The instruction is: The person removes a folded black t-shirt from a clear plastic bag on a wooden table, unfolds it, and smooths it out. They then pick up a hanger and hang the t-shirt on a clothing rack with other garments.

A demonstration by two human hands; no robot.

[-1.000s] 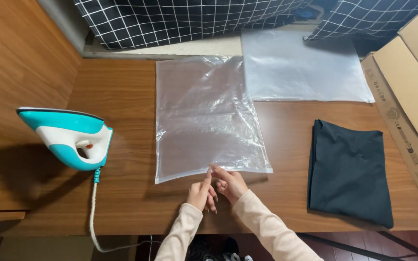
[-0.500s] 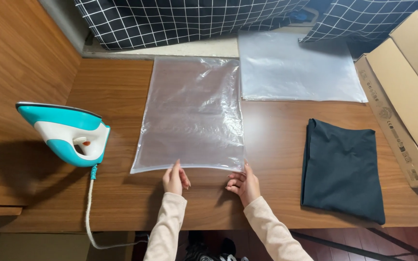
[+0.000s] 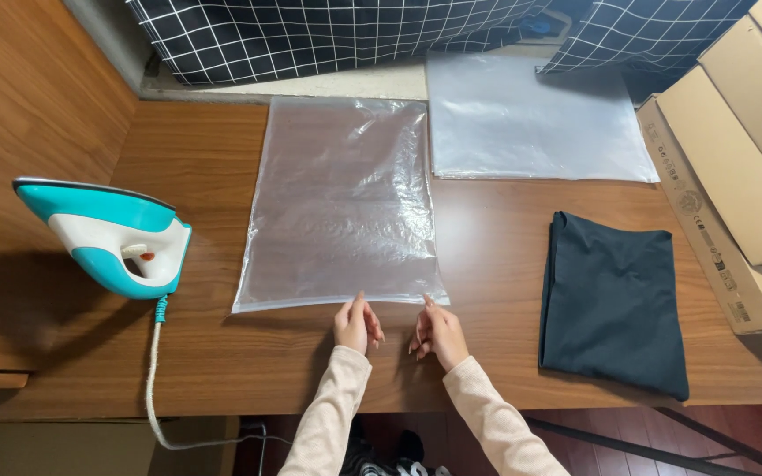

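A brown wooden table (image 3: 222, 159) fills the view. At nine o'clock stands a wooden wall panel (image 3: 28, 97) (same colour), at twelve o'clock a checked dark curtain (image 3: 328, 35), at three o'clock cardboard boxes (image 3: 743, 176).

Your left hand (image 3: 356, 324) and right hand (image 3: 438, 333) lay close together, backs up, with a small gap between them. Your fingers (image 3: 361, 305) were held together and pointed away from you, loosely curled and gripping nothing. Both forearms, in pale sleeves, angled inward from below so the wrists nearly met.
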